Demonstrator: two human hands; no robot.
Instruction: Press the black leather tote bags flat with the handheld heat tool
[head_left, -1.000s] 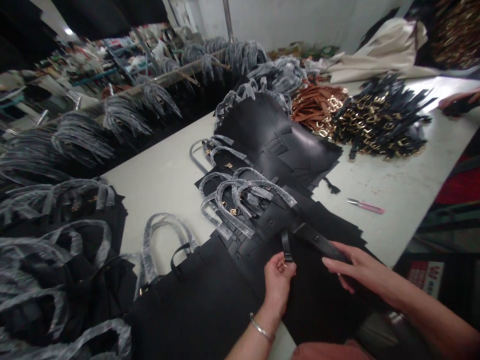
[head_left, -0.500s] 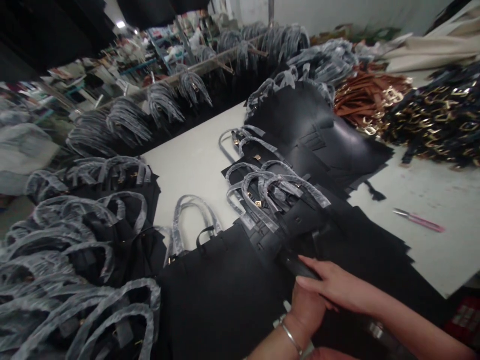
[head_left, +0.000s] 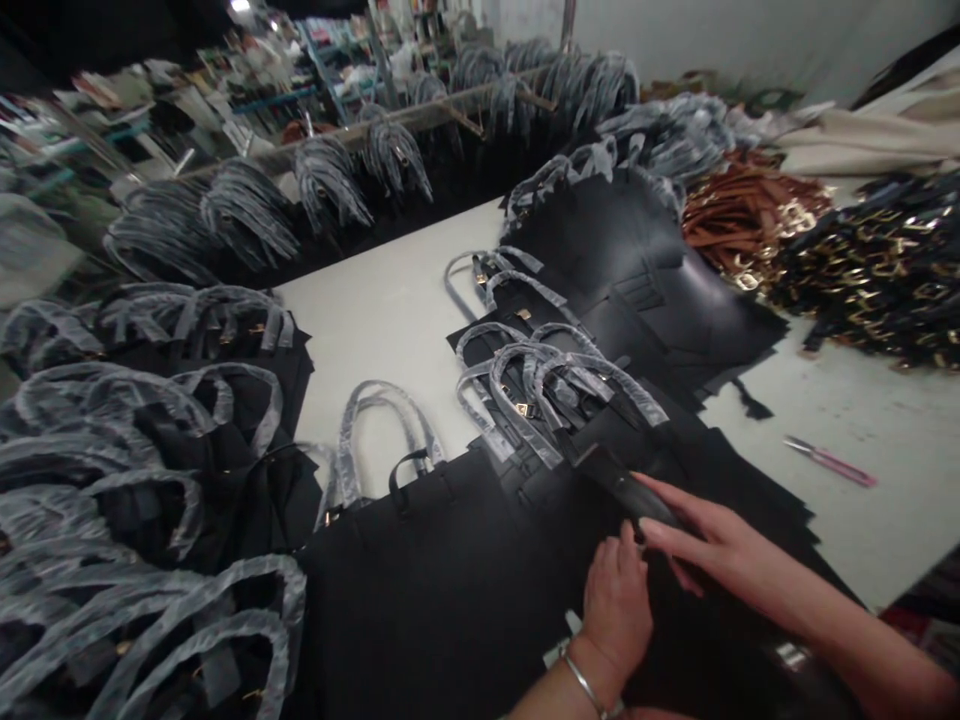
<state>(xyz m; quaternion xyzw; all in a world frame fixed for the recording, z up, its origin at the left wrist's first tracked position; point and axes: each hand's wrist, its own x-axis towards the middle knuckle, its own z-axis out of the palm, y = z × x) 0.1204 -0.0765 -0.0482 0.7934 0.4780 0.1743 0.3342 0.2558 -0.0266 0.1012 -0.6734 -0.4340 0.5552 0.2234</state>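
Note:
My right hand (head_left: 712,548) lies along a black strap (head_left: 626,487), fingers stretched over it and thumb beneath, gripping it. The strap runs up to a stack of black leather bags (head_left: 570,400) whose handles are wrapped in clear film. My left hand (head_left: 619,598), a silver bracelet at its wrist, rests back-up on a flat black leather bag panel (head_left: 450,580) just left of the strap. Its fingers are pressed together and curled down; what they hold is hidden.
A pink-handled tool (head_left: 829,462) lies on the white table (head_left: 382,320) to the right. Brown straps (head_left: 750,205) and black straps with gold buckles (head_left: 885,265) are heaped at the far right. More wrapped-handle bags (head_left: 150,450) pile up at the left.
My view has swung left and down. My left hand let the thin strap drop and came down onto the leather; my right hand kept hold of the black strap.

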